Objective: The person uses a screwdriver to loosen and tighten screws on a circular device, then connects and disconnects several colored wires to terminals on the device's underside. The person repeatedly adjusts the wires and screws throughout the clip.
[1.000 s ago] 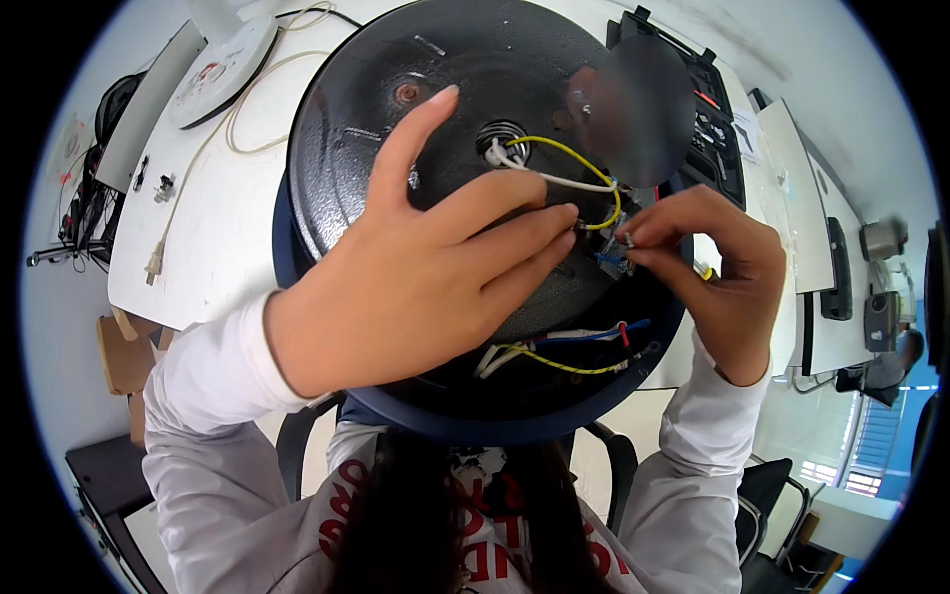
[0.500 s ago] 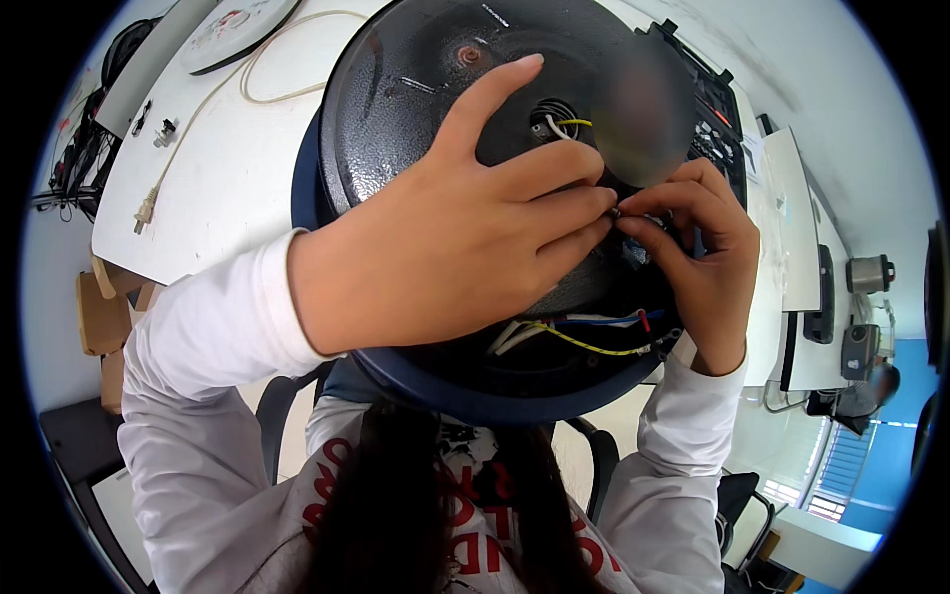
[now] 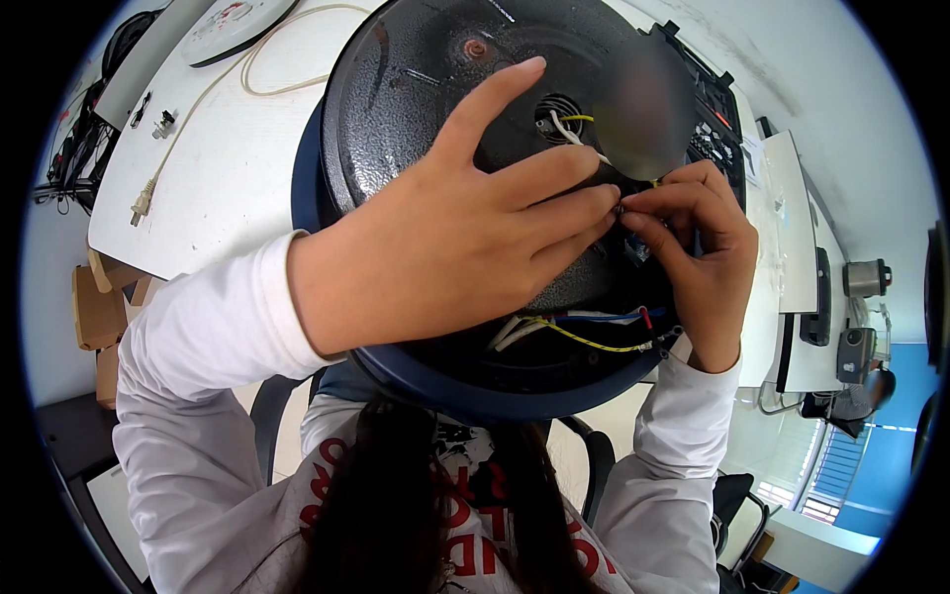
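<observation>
My left hand [image 3: 450, 243] reaches across a dark speckled round metal housing [image 3: 396, 119], one finger stretched out and the others bent together at the tips. Those fingertips meet my right hand [image 3: 698, 223], whose thumb and index finger pinch a tiny metal part [image 3: 620, 209] too small to name. What lies under my left fingers is hidden. White and yellow wires [image 3: 564, 127] come out of a round hole in the housing. Blue, white and yellow-green wires [image 3: 584, 342] with ring ends lie along its near side, inside a dark blue rim [image 3: 465, 396].
A blurred patch covers part of the housing's right side. Behind it sits an open black tool case [image 3: 717, 119]. On the white table [image 3: 168, 213] at left lie a cord with a plug [image 3: 142, 206], a small metal part [image 3: 164, 124] and a round white lid [image 3: 233, 30].
My fingertips have shifted very slightly, still meeting at the same spot. The white wire near the hole shows a longer stretch, now running toward my left fingers.
</observation>
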### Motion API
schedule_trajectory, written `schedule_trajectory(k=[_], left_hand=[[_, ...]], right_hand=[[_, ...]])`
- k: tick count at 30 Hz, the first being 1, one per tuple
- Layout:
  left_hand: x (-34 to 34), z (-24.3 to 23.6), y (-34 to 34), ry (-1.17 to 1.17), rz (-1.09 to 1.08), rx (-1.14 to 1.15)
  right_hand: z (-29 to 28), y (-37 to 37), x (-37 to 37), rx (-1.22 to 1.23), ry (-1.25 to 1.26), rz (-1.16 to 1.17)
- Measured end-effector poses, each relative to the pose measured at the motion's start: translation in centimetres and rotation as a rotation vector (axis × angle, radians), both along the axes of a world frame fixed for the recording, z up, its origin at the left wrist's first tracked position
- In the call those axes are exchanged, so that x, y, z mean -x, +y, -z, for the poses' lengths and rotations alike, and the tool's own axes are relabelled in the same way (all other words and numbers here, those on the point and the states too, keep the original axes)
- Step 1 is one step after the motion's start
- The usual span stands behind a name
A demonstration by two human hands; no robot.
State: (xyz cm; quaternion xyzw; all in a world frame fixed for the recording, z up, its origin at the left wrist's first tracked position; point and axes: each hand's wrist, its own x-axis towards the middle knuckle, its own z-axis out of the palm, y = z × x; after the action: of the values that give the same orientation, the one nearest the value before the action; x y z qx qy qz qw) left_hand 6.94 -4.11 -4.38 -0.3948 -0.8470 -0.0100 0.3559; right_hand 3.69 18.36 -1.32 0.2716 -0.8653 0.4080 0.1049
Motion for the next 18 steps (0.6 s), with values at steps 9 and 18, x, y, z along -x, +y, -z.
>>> schedule_trajectory(k=[9, 18], left_hand=[[-0.2, 0.2, -0.1, 0.0, -0.039, 0.026], [-0.8, -0.7, -0.1, -0.046, -0.085, 0.148]], right_hand=[[0.0, -0.2, -0.1, -0.008, -0.015, 0.001], [-1.3, -0.6, 0.2, -0.097, 0.029, -0.051]])
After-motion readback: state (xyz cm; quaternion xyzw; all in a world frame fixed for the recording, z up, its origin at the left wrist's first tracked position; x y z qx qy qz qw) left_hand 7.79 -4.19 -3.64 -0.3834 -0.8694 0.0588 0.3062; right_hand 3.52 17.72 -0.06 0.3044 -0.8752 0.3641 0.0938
